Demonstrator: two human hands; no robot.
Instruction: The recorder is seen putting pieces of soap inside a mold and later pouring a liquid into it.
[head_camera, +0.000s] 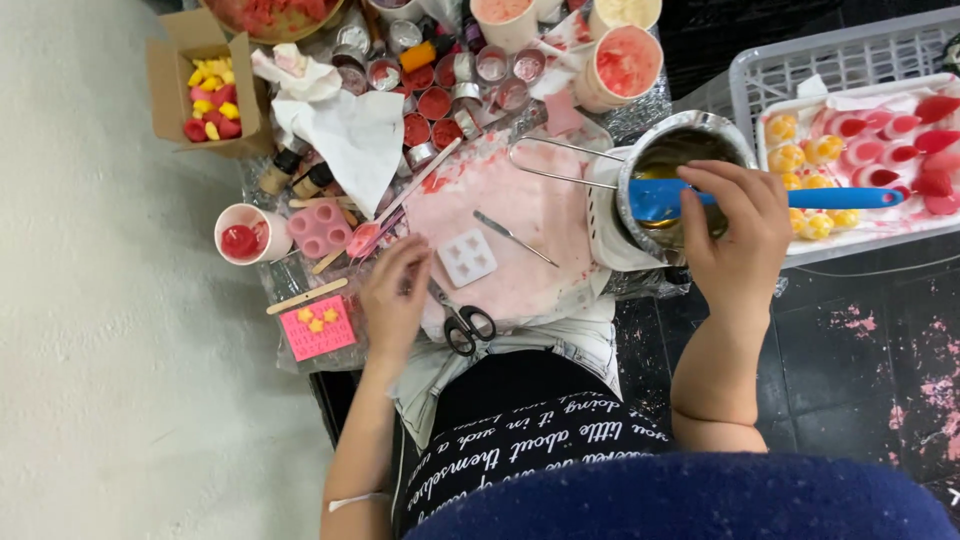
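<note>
Stirring: right hand (740, 235) pinches blue spatula (760, 198), blade inside metal pot (680, 150) at the tabletop's right edge.
Left hand: (395, 295) fingers loosely spread, resting beside scissors (465, 325) and white mould (467, 257).
Step judged: mixing yellowish melt.
Next calls for: steady pot grip, mould nearby.

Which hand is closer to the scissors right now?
Left. The left hand rests just beside the scissors; the right hand is off at the metal pot.
</note>
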